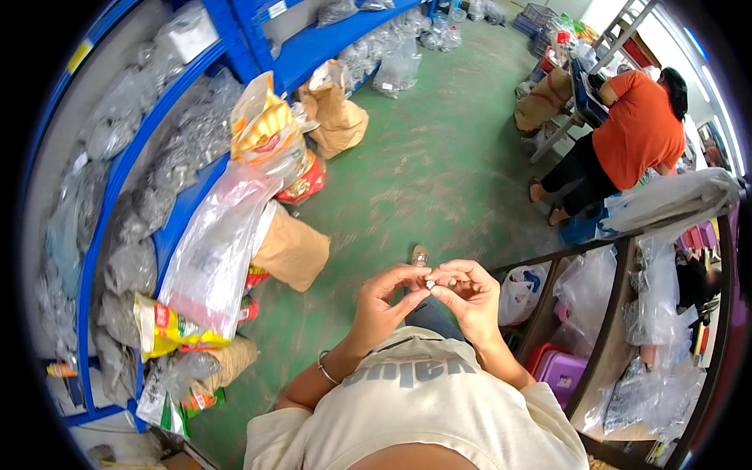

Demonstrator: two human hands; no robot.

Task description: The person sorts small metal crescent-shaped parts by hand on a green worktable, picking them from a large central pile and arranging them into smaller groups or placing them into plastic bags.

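Fingertips of our left hand (382, 298) and right hand (475, 299) pinch a tiny, pale, shiny piece (430, 284) between them, before our cream printed fabric shirt (423, 411); we likely grip both sides to steady something so small.

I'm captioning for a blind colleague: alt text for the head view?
A person's bare left hand and right hand pinch a tiny silvery piece. Blue shelves of clear plastic bags line the left; a coworker in orange stands at right.
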